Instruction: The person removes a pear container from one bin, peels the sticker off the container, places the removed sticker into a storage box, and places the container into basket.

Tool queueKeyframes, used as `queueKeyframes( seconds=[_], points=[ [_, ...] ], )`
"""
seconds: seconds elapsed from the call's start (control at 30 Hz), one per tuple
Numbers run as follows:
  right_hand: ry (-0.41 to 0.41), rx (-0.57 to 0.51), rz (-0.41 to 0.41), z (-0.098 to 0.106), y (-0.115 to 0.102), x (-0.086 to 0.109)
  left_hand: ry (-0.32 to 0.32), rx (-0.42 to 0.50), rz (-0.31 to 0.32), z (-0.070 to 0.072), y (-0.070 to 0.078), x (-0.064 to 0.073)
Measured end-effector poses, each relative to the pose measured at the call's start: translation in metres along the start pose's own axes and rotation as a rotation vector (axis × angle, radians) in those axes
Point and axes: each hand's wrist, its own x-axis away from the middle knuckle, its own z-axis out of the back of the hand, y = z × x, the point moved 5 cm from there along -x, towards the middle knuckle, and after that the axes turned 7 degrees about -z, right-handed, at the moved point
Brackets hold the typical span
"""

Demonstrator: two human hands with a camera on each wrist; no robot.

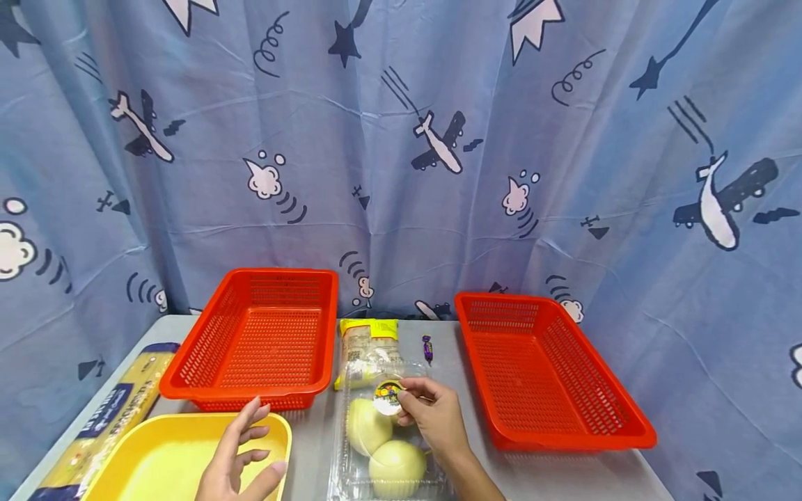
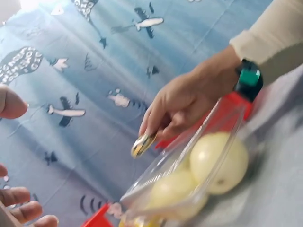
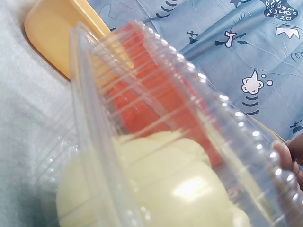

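My right hand (image 1: 432, 414) is above a clear plastic box (image 1: 341, 452) and pinches a small round disc (image 1: 388, 398) with a colourful printed face. Seen from the side in the left wrist view, the disc (image 2: 143, 144) has a shiny gold-and-silver edge. Inside the box lie several pale yellow-green round fruits (image 1: 397, 467). My left hand (image 1: 241, 456) hovers over the right side of a yellow bin (image 1: 169, 452), its fingers spread and relaxed, holding nothing. At the edge of the right wrist view, fingertips (image 3: 281, 153) show beside the box.
Two red perforated baskets stand behind: one left (image 1: 276, 348), one right (image 1: 545, 376). Between them are a yellow-topped packet (image 1: 372, 341) and a purple-wrapped candy (image 1: 427, 349). A long gold-and-blue package (image 1: 115, 410) lies at the left table edge. A patterned curtain (image 1: 401, 209) hangs behind.
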Motion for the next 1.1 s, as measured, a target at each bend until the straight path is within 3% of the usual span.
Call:
queueKeyframes(
  seconds=[0.23, 0.47, 0.77, 1.1],
  points=[
    [-0.002, 0.008, 0.001, 0.000, 0.000, -0.001, -0.001, -0.075, 0.021, 0.028, -0.015, -0.002],
    [0.005, 0.012, 0.000, 0.000, 0.000, 0.000, 0.036, -0.171, -0.024, 0.055, -0.028, -0.001],
    [0.013, 0.010, -0.005, 0.001, 0.002, 0.002, 0.054, -0.272, 0.082, 0.079, -0.052, 0.000],
    [0.006, -0.004, -0.016, 0.000, 0.004, 0.003, 0.098, -0.358, 0.109, 0.108, -0.070, 0.005]
  ],
)
